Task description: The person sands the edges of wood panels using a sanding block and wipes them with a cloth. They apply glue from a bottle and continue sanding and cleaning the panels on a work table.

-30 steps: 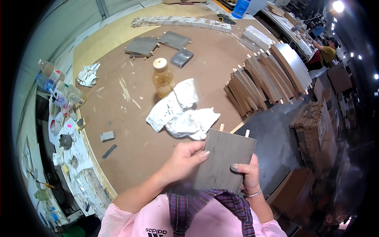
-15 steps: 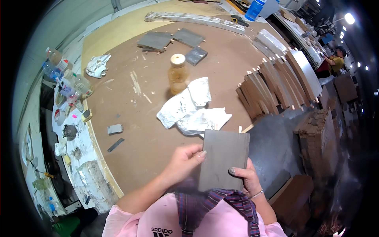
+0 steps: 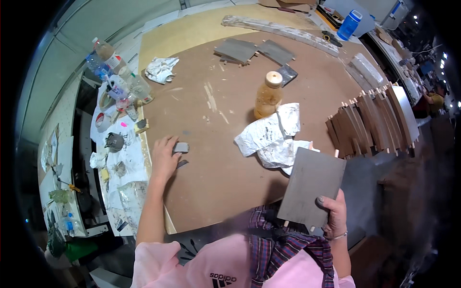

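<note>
Evidently the right hand [image 3: 335, 212] carries the grey panel [image 3: 312, 187] on its own at the lower right of the frame: it's clamped on one long edge, thumb flat across the face, which seems to keep the pegs [image 3: 336, 153] at both ends clear. That frees the left hand [image 3: 165, 157] to reach over to centre left, where its fingers are at a small grey block [image 3: 181, 147]; whether they close on it, I can't tell. A dark strip [image 3: 182, 164] lies just below the block, handy for the same reach.

Counting up: one panel in hand with at least three pegs showing, one block, one strip, and one capped bottle [image 3: 268, 99] of amber liquid at centre. At upper middle lie at least three flat panels [image 3: 236, 49]. The row of panels [image 3: 372, 125] at right, probably packed close to save room, overlaps too much to number.
</note>
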### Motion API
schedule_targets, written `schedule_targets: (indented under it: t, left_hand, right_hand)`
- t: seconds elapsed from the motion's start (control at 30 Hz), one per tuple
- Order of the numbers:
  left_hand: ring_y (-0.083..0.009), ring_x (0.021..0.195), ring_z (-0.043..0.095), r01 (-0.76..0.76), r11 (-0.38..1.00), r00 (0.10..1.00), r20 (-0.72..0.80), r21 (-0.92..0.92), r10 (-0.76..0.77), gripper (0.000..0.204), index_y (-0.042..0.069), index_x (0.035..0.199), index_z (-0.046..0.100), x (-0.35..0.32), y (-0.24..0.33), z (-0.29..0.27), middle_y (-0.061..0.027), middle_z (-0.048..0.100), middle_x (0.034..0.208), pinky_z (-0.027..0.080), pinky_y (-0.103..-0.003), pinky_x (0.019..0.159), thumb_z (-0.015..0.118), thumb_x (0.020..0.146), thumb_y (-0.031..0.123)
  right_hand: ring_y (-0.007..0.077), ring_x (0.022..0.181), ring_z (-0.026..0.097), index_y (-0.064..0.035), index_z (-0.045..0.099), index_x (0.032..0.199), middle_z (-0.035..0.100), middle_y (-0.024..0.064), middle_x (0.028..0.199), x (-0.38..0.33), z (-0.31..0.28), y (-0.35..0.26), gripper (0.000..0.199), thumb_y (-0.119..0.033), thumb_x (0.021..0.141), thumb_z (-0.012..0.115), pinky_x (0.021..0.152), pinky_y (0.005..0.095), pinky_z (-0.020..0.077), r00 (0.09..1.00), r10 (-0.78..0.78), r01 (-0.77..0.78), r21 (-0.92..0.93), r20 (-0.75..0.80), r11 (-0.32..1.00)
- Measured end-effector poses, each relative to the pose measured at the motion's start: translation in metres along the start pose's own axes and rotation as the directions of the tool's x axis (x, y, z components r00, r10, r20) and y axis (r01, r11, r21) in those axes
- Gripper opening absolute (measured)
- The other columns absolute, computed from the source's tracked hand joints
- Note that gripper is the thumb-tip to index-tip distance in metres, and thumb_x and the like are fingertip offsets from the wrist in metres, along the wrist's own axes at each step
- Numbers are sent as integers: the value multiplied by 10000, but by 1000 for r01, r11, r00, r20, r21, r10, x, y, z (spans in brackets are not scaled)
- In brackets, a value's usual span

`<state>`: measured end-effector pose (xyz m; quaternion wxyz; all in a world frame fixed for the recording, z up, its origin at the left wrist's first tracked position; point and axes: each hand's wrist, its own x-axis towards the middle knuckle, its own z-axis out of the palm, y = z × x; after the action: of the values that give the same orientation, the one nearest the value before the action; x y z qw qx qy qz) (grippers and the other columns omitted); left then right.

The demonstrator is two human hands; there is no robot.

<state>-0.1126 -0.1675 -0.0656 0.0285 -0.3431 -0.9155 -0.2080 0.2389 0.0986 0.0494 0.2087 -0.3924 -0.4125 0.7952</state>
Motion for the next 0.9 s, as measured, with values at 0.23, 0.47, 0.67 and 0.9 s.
schedule_targets:
  t: [0.23,0.47,0.67,0.9]
  left_hand:
    - [-314,1074,529,-26,998,999,-22,-58,25,411,85,1080,682,-2,-1,8,-89,637,1111,444,-410,926,743,675,51]
    - [-93,840,549,312,222,941,333,-924,64,407,10,1149,678,-8,122,-27,-7,629,1002,431,-225,725,744,763,121]
    - [-122,895,636,606,-223,784,524,-764,333,444,-12,1281,578,-20,177,-21,-76,671,1045,523,-263,763,690,858,63]
    - [-186,976,643,749,-382,662,631,-541,403,438,-57,1278,532,-30,205,-18,-114,648,1129,542,-323,815,631,922,178]
  right_hand:
    - [208,902,665,76,538,1188,650,136,1052,1,7,5,467,11,736,635,827,317,547,999,10,-11,15,40,1000]
    - [211,922,667,77,535,1202,653,144,1075,-7,-2,6,490,4,736,668,842,328,551,999,-9,6,65,47,998]
    - [212,947,660,73,524,1224,645,142,1096,-15,-3,4,540,-20,722,702,857,330,544,998,-22,16,77,66,997]
    - [210,964,652,71,524,1227,643,138,1101,-22,-8,5,548,-31,716,695,873,330,530,998,-37,32,88,52,996]
